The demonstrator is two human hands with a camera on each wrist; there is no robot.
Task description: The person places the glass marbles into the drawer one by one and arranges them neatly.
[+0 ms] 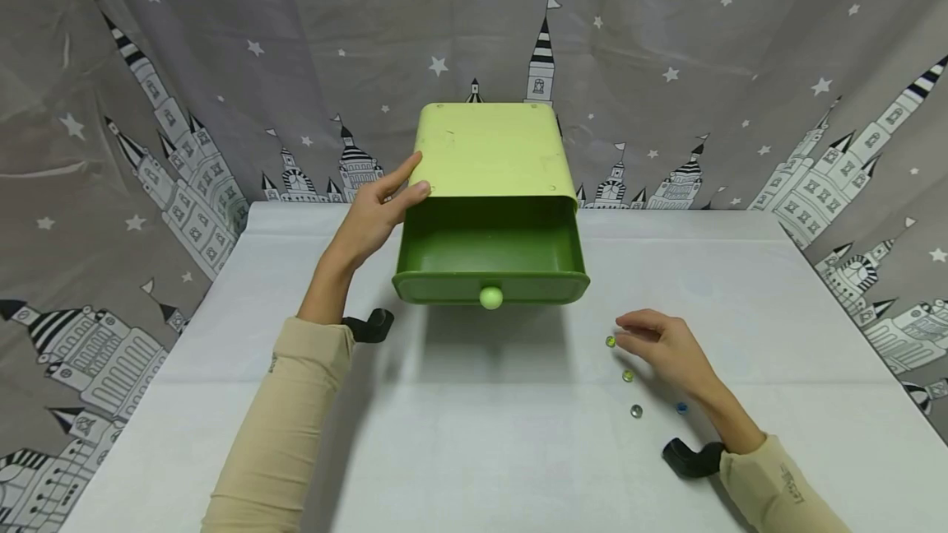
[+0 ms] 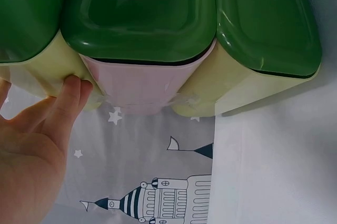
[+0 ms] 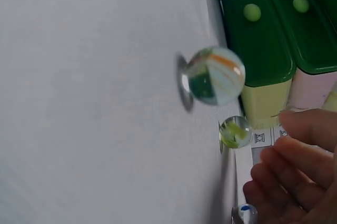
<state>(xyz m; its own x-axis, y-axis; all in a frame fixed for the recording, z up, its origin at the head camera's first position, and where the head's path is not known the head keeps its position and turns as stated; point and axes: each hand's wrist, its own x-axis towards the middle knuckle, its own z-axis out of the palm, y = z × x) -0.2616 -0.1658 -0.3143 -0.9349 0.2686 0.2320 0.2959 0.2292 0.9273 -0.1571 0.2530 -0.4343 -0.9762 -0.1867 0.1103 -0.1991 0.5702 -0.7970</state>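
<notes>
A stacked drawer unit (image 1: pixel 494 150) with a pale yellow-green top stands at the back of the table. Its top green drawer (image 1: pixel 490 287) is pulled out, the inside bare. My left hand (image 1: pixel 370 216) rests against the unit's upper left side, fingers straight along it and thumb at the top's front corner. Right of the unit my right hand (image 1: pixel 666 352) hovers over the table, fingers loosely bent and holding nothing. Right at its fingertips lies a yellow-green glass marble (image 1: pixel 611 341). Another yellowish marble (image 1: pixel 628 375), a clear greyish marble (image 1: pixel 637 411) and a blue marble (image 1: pixel 681 408) lie nearer.
A white cloth (image 1: pixel 474 451) covers the table. Behind it hangs a grey curtain (image 1: pixel 333 6) printed with castles and stars. In the left wrist view, a pink section (image 2: pixel 131 84) sits between yellow ones, each with a green drawer front.
</notes>
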